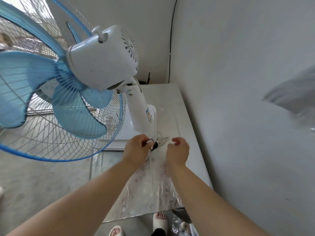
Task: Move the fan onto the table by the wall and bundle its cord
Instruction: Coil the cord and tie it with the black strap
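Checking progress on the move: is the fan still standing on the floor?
No, the fan stands with its base on the table beside the wall.

The fan (102,65) is white with translucent blue blades behind a wire cage rimmed in blue; it stands upright on its flat white base on the table (184,116), a pale marbled top set against the wall on the right; the white cord (162,140) lies gathered in loops just near of the base; a black tie (153,145) sits around it.
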Demonstrator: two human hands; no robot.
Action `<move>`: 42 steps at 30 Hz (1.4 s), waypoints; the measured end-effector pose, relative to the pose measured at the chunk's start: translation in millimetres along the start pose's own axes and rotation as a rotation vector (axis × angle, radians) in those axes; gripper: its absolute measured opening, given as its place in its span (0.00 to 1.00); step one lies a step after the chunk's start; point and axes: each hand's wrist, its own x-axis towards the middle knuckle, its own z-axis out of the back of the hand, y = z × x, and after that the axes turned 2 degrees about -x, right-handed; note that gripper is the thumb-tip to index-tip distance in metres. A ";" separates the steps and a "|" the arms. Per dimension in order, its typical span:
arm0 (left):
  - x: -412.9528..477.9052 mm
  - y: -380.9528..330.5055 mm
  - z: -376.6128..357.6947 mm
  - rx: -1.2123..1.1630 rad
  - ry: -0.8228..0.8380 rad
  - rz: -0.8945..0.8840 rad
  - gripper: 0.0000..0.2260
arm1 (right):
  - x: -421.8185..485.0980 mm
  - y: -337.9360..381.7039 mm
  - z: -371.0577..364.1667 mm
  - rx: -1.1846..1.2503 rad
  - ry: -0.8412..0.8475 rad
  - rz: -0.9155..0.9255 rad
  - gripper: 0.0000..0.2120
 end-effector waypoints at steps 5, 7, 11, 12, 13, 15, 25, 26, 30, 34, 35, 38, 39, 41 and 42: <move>-2.2 4.1 -1.9 0.293 0.085 -0.482 0.08 | 15.4 45.4 2.0 -0.472 0.437 0.245 0.17; -3.8 5.4 -3.5 0.407 0.104 -0.642 0.09 | 20.2 55.4 -1.2 -0.509 0.648 0.091 0.24; -3.7 5.4 -0.7 0.348 0.096 -0.658 0.07 | 24.1 56.7 -0.5 -0.175 0.592 0.055 0.08; -2.9 4.8 -0.4 0.242 0.092 -0.580 0.06 | 23.9 54.6 0.2 -0.058 0.548 0.035 0.08; -0.2 5.1 -0.9 0.160 0.048 -0.474 0.05 | 23.4 53.0 1.5 0.050 0.513 0.015 0.09; 4.1 4.3 0.2 -0.096 0.004 -0.109 0.06 | 19.0 50.2 5.5 0.156 0.484 0.032 0.10; 4.9 -10.7 3.1 -0.899 0.193 0.603 0.05 | -5.3 -14.7 27.9 0.337 0.483 0.013 0.02; 5.7 -10.7 1.9 -0.882 0.184 0.603 0.05 | -7.4 -21.2 26.3 0.275 0.476 0.028 0.02; 5.5 -12.1 -0.4 -0.816 0.216 0.603 0.02 | -17.4 -31.7 15.5 0.220 0.452 0.034 0.02; 8.3 -11.5 4.7 -0.835 0.245 0.636 0.06 | -25.5 -28.1 7.3 0.259 0.550 0.015 0.05; 8.9 -11.3 6.2 -0.805 0.252 0.636 0.06 | -27.9 -27.5 5.4 0.292 0.564 -0.026 0.05; 9.7 -10.8 7.0 -0.743 0.254 0.619 0.04 | -31.1 -23.8 -0.4 0.496 0.539 -0.201 0.07; 9.3 -11.0 6.5 -0.737 0.251 0.613 0.05 | -31.1 -21.8 -1.9 0.562 0.523 -0.240 0.06; 7.5 -11.6 5.7 -0.727 0.246 0.605 0.04 | -30.4 -17.7 -4.5 0.709 0.510 -0.301 0.07; 6.7 -11.1 4.7 -0.730 0.244 0.603 0.04 | -30.1 -16.2 -5.7 0.756 0.503 -0.321 0.09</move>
